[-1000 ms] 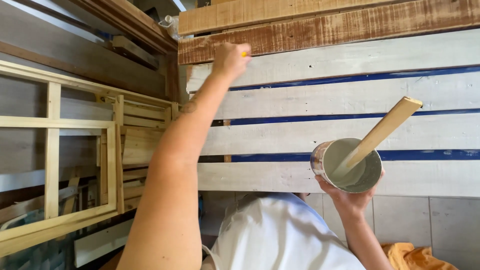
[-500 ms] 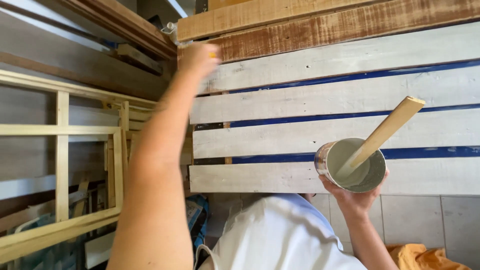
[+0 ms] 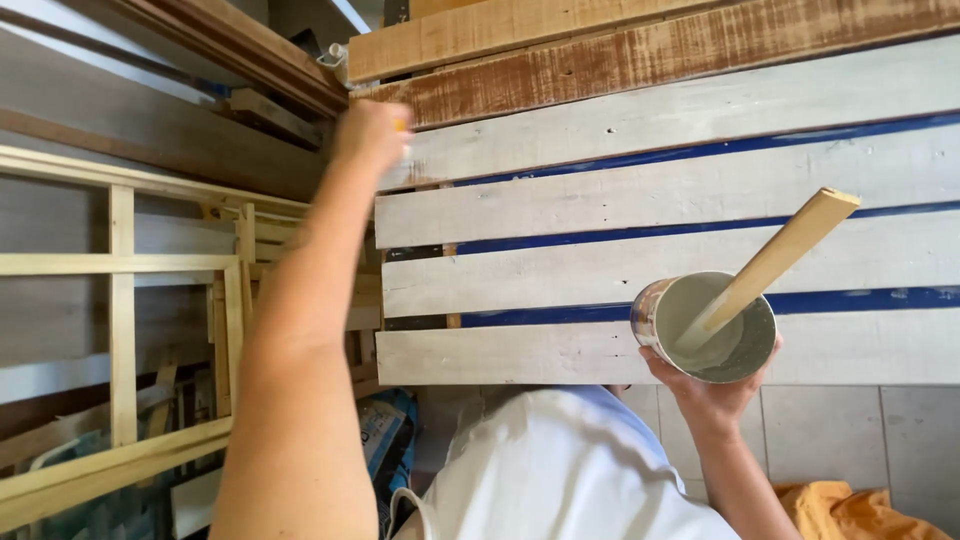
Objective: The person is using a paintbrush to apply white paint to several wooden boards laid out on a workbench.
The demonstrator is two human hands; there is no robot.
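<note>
My left hand (image 3: 372, 135) reaches out to the left end of the topmost white-painted plank (image 3: 650, 130). It is closed around a brush with a yellow handle (image 3: 401, 126), most of which my fingers hide. My right hand (image 3: 705, 395) holds up a round metal can (image 3: 660, 320) of pale greyish paint from below. A flat wooden stick (image 3: 775, 262) leans in the can, pointing up and right. Several white planks (image 3: 620, 270) lie side by side with dark blue gaps between them. Above them lies a brown, patchy plank (image 3: 650, 55).
A bare light-wood frame (image 3: 120, 300) stands to the left, with more boards (image 3: 250, 60) stacked behind it. An orange cloth (image 3: 840, 505) lies on the grey tiled floor (image 3: 890, 430) at the bottom right. A printed bag (image 3: 385, 430) sits under the planks' left end.
My left hand has slid leftwards along the top white plank to its left end. The can and stick in my right hand have hardly moved.
</note>
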